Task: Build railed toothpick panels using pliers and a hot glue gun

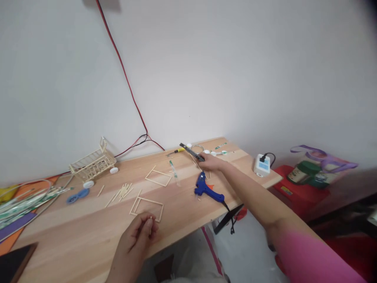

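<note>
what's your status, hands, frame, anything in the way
Right hand gripping pliers. Left hand pinched at nearer stick frame, contents unclear. Glue gun near right forearm, possible snag.

Pale wall (235, 78), with a red-and-black cable (122, 64) running down it and branching near the back edge of the wooden table (73, 232). At the table's right edge, a white power adaptor (261, 166) with a black plug (263, 158) inserted. To the right and lower, a red surface (297, 202) bearing green-and-cream packaging (308, 171) and a purple strap (338, 162). At far left, an orange sheet (6, 247), a purple strip (17, 226) and a yellow object (8, 193); nearer, the corner of a dark flat panel (14, 261)
</note>
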Action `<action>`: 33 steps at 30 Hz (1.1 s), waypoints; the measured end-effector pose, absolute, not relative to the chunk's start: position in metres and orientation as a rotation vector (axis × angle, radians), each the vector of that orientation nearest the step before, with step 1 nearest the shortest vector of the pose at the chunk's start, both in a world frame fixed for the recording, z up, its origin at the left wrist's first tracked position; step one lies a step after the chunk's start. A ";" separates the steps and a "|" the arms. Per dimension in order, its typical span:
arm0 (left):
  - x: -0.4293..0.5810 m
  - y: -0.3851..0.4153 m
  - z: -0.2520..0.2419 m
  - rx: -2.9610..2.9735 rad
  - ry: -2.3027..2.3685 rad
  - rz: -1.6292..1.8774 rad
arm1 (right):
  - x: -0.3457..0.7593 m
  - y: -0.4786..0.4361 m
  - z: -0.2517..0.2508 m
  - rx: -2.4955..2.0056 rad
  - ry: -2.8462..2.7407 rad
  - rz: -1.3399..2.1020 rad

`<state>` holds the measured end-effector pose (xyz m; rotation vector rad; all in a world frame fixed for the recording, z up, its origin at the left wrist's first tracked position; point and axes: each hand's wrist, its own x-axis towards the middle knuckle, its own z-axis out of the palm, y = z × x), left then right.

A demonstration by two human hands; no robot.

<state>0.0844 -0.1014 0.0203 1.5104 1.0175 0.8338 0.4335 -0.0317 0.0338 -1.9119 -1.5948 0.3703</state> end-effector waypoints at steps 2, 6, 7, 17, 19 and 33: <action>0.082 -0.100 0.023 1.501 1.031 0.856 | 0.438 -0.022 0.037 -1.917 -1.611 0.426; 0.074 -0.097 0.020 1.553 1.033 0.873 | 0.454 -0.014 0.048 -1.926 -1.586 0.493; 0.072 -0.097 0.018 1.546 1.036 0.879 | 0.457 -0.016 0.050 -1.924 -1.575 0.496; 0.090 -0.101 0.020 1.066 0.898 0.973 | 0.364 -0.139 0.068 -1.711 -1.876 0.426; 0.089 -0.103 0.023 1.076 0.851 0.988 | 0.337 -0.162 0.063 -1.658 -1.969 0.433; 0.072 -0.114 0.041 1.333 0.698 1.091 | 0.288 -0.179 0.055 -1.562 -2.092 0.533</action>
